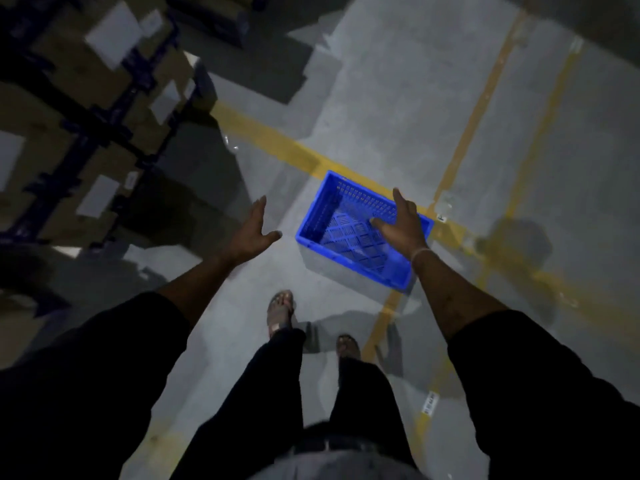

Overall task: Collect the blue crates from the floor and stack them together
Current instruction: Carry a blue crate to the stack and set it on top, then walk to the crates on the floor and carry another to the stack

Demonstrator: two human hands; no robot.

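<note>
Dim warehouse aisle, seen from head cam looking down. One blue crate (360,233) upright on grey concrete floor (398,98), empty, perforated walls and base, sitting across a yellow floor line (277,143) just ahead of two sandalled feet (281,308). Left hand (254,230) reaching fwd, fingers spread, holding nothing, just beside crate's near-left corner but apart from it. Right hand (403,221) over crate's right side, fingers straight and apart, gripping nothing; contact w/ rim can't be told. Shelving w/ cardboard boxes (86,98) along left edge of floor. Progress, as judged: early, no stack in view, no other crates visible, this one not yet lifted. Left to do: grasp both sides, lift, carry to others, stack.
</note>
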